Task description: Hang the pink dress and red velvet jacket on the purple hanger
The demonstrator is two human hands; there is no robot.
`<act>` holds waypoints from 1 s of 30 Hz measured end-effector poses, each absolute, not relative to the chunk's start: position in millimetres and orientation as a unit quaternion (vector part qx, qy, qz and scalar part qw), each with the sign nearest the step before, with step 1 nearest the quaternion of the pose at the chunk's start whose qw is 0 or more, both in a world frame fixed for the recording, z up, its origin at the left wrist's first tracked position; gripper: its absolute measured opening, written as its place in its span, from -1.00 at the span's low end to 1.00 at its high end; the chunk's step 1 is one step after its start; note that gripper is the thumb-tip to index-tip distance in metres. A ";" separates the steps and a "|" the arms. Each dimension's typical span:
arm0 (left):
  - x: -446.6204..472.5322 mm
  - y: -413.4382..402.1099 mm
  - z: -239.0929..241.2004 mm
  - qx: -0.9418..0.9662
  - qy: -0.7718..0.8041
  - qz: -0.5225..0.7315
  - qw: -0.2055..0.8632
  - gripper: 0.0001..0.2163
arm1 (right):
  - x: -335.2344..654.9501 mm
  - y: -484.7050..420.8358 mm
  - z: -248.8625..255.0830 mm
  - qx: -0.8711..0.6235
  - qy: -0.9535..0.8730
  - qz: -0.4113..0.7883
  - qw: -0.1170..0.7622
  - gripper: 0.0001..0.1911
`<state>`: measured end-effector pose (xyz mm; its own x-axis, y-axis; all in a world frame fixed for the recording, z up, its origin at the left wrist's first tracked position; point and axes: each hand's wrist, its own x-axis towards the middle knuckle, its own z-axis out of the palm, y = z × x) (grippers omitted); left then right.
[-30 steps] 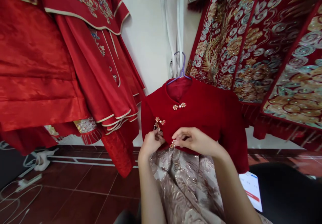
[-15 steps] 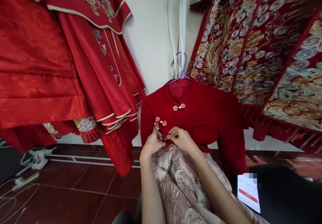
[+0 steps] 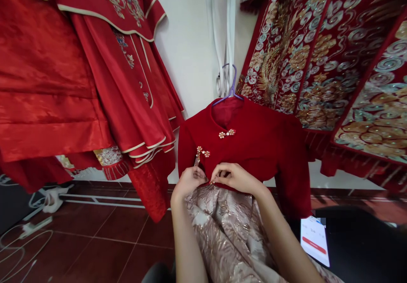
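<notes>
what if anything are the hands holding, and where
Red velvety top, by its lower front edge, with left hand and right hand; exact grip hidden.

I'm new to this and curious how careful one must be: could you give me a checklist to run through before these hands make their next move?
1. Garment hung: ok. The red jacket is on a purple hanger.
2. Collar clasp joined: ok, its two flowers look linked.
3. Side clasp joined: ok, by its look.
4. Both hands in place: ok. The left hand and right hand meet at the front's lower edge.
5. Lower clasp fastened: cannot tell, fingers hide most of it.
6. Phone out of the way: ok, it lies apart from both hands.
</notes>
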<state>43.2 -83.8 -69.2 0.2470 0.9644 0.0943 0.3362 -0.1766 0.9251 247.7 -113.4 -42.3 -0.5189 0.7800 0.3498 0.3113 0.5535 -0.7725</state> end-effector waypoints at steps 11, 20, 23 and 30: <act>45.3 -85.8 -67.2 0.655 0.451 0.371 0.479 -0.71 | 235.0 -91.2 -70.6 -0.401 -0.789 0.253 0.391 -0.68; 49.4 -86.5 -67.5 0.664 0.462 0.365 0.460 -0.74 | 229.8 -89.5 -74.3 -0.399 -0.798 0.224 0.393 -0.72; 48.8 -85.1 -69.0 0.655 0.469 0.372 0.462 -0.77 | 229.5 -88.7 -75.6 -0.410 -0.798 0.211 0.389 -0.75; 49.3 -88.3 -64.0 0.642 0.484 0.373 0.463 -0.71 | 229.3 -85.5 -77.2 -0.406 -0.792 0.221 0.399 -0.73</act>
<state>49.3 -88.3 -64.0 0.2529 0.9670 0.0305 0.2767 -0.1025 0.9555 229.3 -85.5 -77.2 -0.3523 0.8194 0.4523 0.4667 0.5727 -0.6740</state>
